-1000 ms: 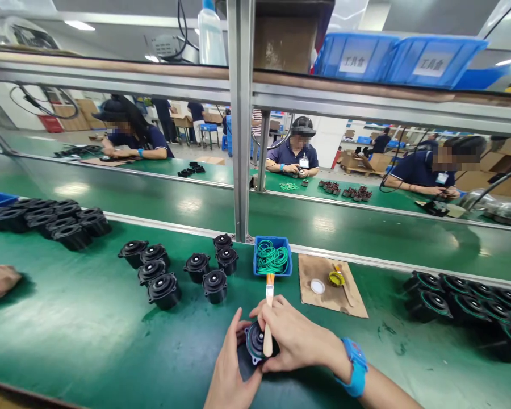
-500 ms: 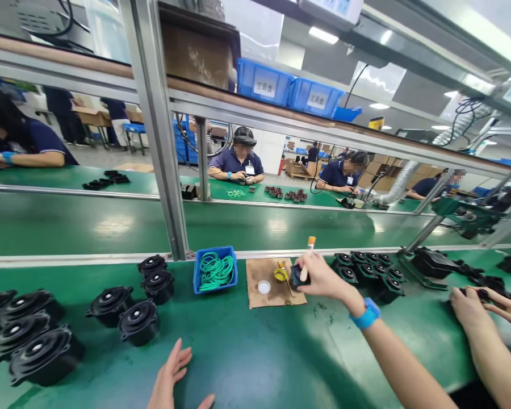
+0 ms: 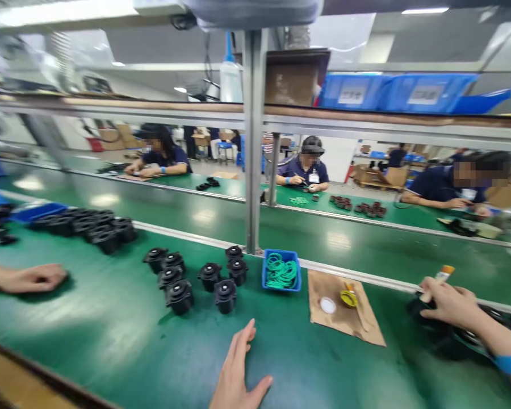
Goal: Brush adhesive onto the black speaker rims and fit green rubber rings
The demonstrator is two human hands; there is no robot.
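Observation:
My left hand (image 3: 237,369) is above the green bench, fingers stretched and thumb apart, holding nothing. Over at the right, my right hand (image 3: 453,307) grips a brush (image 3: 443,275) with a pale wooden handle and tan bristles pointing up. Under its fingers is a black round housing (image 3: 416,307), among other black housings (image 3: 468,335) partly hidden by the hand and arm. Between my hands lies a piece of cardboard (image 3: 319,278) with a white round lid (image 3: 327,305), a small yellow pot (image 3: 348,299) and a second brush (image 3: 361,312).
A blue bin (image 3: 264,279) of green rubber rings (image 3: 281,270) stands behind my left hand. Several black housings (image 3: 180,295) are grouped to its left. A co-worker's hand (image 3: 38,278) rests at far left. A metal post (image 3: 254,170) rises from the bench's back edge.
The view has swung left. My right hand has moved from the cardboard to the housings at right, with the brush and black housing. My left hand stays open.

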